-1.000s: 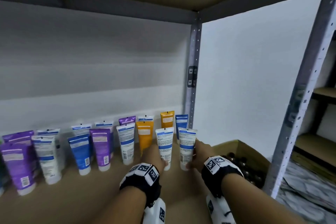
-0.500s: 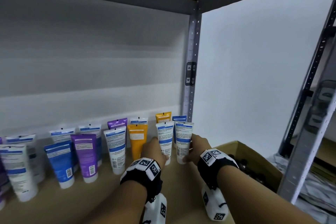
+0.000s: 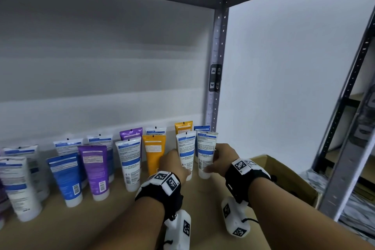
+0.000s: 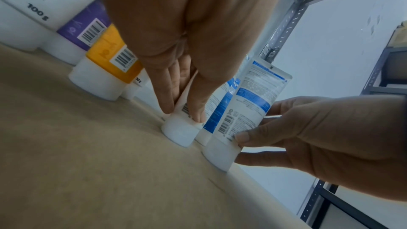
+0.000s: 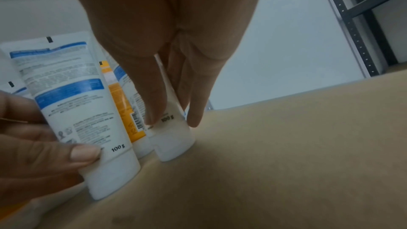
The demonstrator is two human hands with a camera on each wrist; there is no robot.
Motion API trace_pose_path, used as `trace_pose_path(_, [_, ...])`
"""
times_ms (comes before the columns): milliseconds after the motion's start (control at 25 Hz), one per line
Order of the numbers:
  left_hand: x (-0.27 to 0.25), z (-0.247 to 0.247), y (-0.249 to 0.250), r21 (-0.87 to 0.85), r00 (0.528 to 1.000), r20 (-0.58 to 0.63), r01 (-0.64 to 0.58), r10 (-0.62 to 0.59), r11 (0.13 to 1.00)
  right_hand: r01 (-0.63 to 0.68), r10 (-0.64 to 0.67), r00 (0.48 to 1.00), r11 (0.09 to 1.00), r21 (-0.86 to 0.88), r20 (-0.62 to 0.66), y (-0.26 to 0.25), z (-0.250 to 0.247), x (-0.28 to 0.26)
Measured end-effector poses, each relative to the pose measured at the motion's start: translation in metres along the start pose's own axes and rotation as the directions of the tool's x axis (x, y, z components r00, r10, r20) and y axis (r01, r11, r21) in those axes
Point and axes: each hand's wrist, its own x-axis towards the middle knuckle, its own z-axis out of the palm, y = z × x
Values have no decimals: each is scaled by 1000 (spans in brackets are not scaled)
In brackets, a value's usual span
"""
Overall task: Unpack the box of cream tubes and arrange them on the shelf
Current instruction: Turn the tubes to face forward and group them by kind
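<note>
White tubes stand cap-down on our brown shelf (image 3: 101, 227): our left hand (image 3: 174, 163) pinches one white tube (image 3: 185, 152), our right hand (image 3: 222, 160) grips its neighbour (image 3: 206, 152) at three o'clock. The cardboard box (image 3: 288, 180) sits farther at three o'clock.

Head above; wrists low, shelf-level

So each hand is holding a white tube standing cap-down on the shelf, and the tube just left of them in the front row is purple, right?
Not quite: that neighbour is an orange tube, as the head view shows. The rest holds: the left hand and right hand each grip a white tube standing cap-down on the shelf.
</note>
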Motion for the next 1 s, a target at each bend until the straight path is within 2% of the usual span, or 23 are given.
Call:
trace_pose_path(240, [-5,-4,12,-38,998,48,41,-39,998,-32,32,996,999,4,-78,-2,0,-5])
trace_pose_path(360, [-4,-3,15,-3,996,75,46,-45,999,-38,38,998,999,11,-58,-2,-3,-8])
trace_pose_path(720, [6,-1,10,62,998,64,12,-16,998,11,-16,998,996,-91,-57,2,-5,-4])
trace_pose_path(1000, [6,2,20,132,997,32,60,-64,989,-21,17,994,999,-43,-107,4,0,-5])
